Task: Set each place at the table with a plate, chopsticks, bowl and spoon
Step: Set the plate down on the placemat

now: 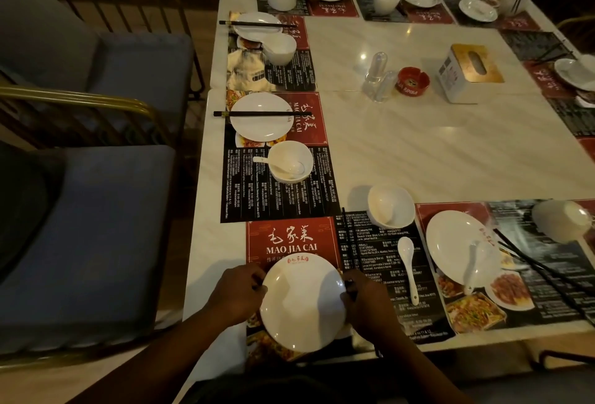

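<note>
Item: round glossy white ceramic plate (302,300), red mark at its far rim, over the red-and-black printed paper placemat (291,239) at my near table edge. My left hand (238,297) and right hand (367,300) grip opposite rims, fingers curled.

Smooth white ceramic spoon (408,266): right of the plate, nearer my right hand, handle toward me.

Round white ceramic bowl (390,205): just beyond the spoon.

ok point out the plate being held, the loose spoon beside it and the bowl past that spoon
plate (302,304): head view, centre of its face
spoon (410,275): head view, middle of its handle
bowl (390,205): head view, its inside bottom
</note>
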Available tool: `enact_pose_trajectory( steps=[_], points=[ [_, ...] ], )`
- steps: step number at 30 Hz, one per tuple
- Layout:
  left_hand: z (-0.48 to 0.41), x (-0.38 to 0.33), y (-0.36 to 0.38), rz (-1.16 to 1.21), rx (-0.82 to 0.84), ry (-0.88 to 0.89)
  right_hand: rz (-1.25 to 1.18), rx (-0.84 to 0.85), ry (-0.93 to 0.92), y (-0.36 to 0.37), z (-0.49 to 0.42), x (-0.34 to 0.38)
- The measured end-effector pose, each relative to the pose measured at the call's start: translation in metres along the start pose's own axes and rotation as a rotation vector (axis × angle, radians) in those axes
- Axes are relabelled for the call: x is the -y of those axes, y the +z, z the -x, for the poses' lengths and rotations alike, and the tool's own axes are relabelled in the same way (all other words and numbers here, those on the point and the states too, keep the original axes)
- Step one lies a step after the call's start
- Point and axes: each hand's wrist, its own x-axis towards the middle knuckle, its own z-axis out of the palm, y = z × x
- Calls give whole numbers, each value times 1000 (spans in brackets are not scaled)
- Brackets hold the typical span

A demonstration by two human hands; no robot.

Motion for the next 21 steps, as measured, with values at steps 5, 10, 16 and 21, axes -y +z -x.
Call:
enact_pose_trajectory(
  steps=[5,10,16,21],
  points=[
    [0,1,1,-12,-9,13,20,-12,-23,0,0,-1],
    [-1,2,0,-1,-7,27,23,-14,-30,1,0,-2],
    [0,2,0,3,-16,29,22,-4,-18,1,-1,-3],
    [0,2,0,20,-25,40,32,-1,-14,-3,0,-7]
  ],
)
